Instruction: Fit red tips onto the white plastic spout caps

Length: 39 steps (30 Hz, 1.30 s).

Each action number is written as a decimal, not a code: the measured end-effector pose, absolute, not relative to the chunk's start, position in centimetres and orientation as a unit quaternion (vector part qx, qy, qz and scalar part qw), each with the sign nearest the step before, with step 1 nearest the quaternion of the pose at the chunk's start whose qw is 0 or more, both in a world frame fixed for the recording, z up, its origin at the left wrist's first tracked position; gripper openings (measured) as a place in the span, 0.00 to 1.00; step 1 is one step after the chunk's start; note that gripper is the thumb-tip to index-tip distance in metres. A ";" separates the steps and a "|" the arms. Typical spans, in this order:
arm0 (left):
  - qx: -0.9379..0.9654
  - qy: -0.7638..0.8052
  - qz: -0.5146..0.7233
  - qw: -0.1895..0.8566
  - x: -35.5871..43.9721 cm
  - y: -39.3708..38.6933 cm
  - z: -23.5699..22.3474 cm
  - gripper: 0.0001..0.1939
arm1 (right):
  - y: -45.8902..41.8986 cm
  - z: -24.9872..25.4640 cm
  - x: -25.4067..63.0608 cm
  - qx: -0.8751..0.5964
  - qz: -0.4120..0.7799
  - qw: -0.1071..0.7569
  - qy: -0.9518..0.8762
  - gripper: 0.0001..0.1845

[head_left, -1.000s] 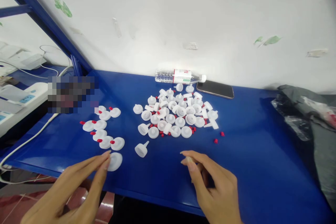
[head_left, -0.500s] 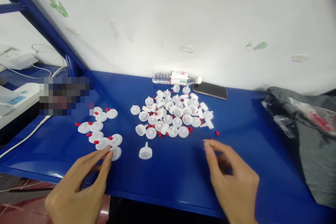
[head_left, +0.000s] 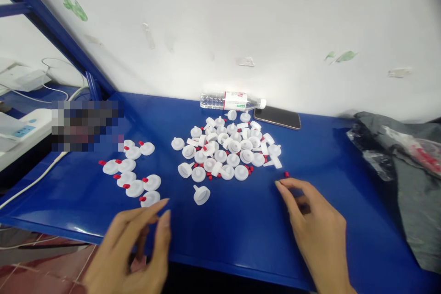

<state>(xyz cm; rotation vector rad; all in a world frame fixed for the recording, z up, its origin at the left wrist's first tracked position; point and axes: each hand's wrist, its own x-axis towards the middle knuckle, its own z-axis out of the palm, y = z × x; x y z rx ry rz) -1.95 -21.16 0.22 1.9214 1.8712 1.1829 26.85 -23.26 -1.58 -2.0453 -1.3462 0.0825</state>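
My left hand [head_left: 136, 243] is empty, thumb and index finger apart, just in front of the nearest white nozzle cap [head_left: 150, 199] with a red tip on it. That cap belongs to a group of several red-tipped white caps on the left. At the right, my right hand [head_left: 315, 225] has thumb and index finger pinched together; what is between them, if anything, is hidden. Just beyond those fingertips lies a small red tip [head_left: 286, 174]. A single white nozzle cap [head_left: 201, 195] lies tilted on its side between my hands, in front of a pile of white caps [head_left: 227, 158] mixed with red tips.
Behind the pile lie a water bottle [head_left: 236, 100] and a phone [head_left: 277, 118] on the blue table [head_left: 234, 229]. A grey bag [head_left: 413, 193] with clear plastic covers the right side. A white cable [head_left: 37, 183] crosses the left edge, near a pixelated patch.
My left hand has let go of the nearest red-tipped cap and moved right and toward me, fingers spreading. The single white cap has tipped over and shifted right. My right hand has moved slightly right.
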 end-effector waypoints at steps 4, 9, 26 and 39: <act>0.742 0.604 0.284 0.067 1.5 -19.7 0.2 0.22 | -23.4 -1.5 27.0 -0.783 0.080 0.371 -0.493 0.20; 0.761 0.596 0.252 0.045 2.2 -18.9 -1.4 0.13 | -23.3 -1.3 26.7 -0.762 0.085 0.419 -0.487 0.16; 0.569 0.449 0.363 0.585 2.3 -20.4 1.0 0.10 | -23.0 0.3 20.2 -0.614 0.387 0.523 -0.447 0.02; 0.586 0.474 0.382 0.535 3.4 -20.8 0.3 0.08 | -23.2 0.2 20.1 -0.588 0.377 0.563 -0.442 0.03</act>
